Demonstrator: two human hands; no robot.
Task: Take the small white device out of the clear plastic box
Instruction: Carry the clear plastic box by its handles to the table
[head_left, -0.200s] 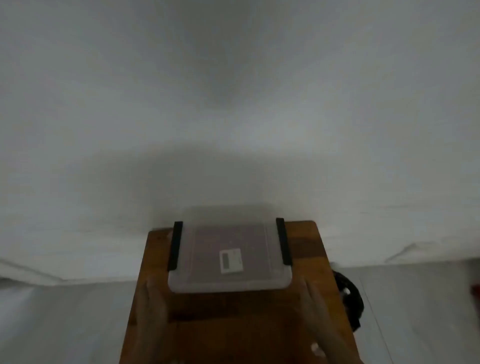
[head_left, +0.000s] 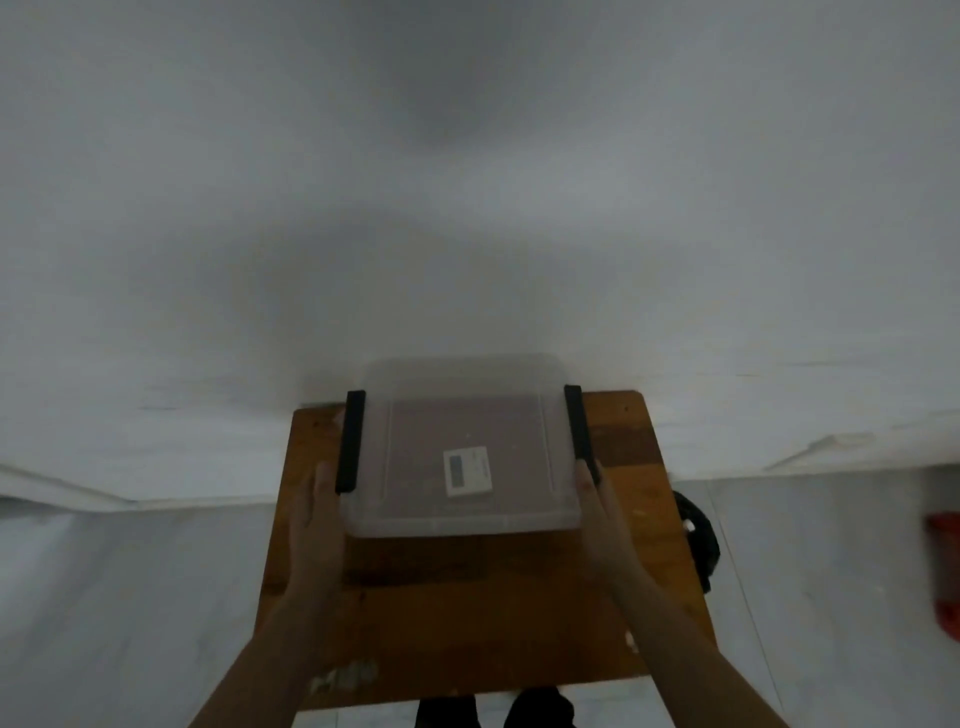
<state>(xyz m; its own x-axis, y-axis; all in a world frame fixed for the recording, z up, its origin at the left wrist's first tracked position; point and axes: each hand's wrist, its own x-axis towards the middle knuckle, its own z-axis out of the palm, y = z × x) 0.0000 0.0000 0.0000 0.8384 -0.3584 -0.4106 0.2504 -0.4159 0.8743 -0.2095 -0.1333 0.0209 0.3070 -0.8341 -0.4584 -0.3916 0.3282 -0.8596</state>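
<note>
A clear plastic box (head_left: 462, 415) with a closed lid and a black latch on each side sits at the far end of a small wooden table (head_left: 467, 597). Through the lid I see the small white device (head_left: 467, 470), flat, with a grey screen. My left hand (head_left: 317, 519) lies along the box's left side with straight fingers, the tips at the near end of the left latch (head_left: 350, 441). My right hand (head_left: 597, 514) lies the same way along the right side, fingertips at the right latch (head_left: 577, 428). Neither hand is closed around anything.
The table stands against a white wall (head_left: 467, 208). A black object (head_left: 698, 540) lies on the pale floor just right of the table. A red object (head_left: 943, 566) sits at the right edge of view. White smudges mark the table's near part.
Both hands have moved forward from the near part of the table up to the box's sides, reaching the latches. The view has tilted slightly, showing more of my forearms.
</note>
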